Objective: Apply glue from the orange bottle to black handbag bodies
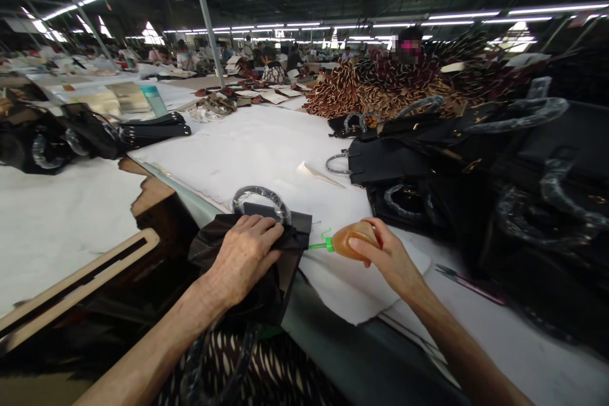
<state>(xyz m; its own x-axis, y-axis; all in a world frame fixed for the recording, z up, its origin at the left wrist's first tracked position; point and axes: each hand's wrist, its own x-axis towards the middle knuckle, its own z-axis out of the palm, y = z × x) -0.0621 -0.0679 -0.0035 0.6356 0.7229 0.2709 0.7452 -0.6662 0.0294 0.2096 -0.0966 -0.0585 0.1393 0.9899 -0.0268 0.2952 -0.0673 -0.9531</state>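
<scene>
My left hand [245, 254] presses down on a black handbag [223, 247] at the table's near edge, fingers curled over its top flap. The bag's wrapped handle [261, 198] arches just beyond my fingers. My right hand [387, 257] grips an orange squeeze bottle [349, 241] lying sideways. Its green nozzle [320, 244] points left at the bag's right edge, almost touching it.
White paper [266, 146] covers the table. Several black handbags with wrapped handles [476, 171] are stacked at the right. A heap of brown leather pieces [380, 89] lies behind them, with a person beyond it. More black bags [95, 133] sit at the left. A wooden slotted board [76, 279] lies near left.
</scene>
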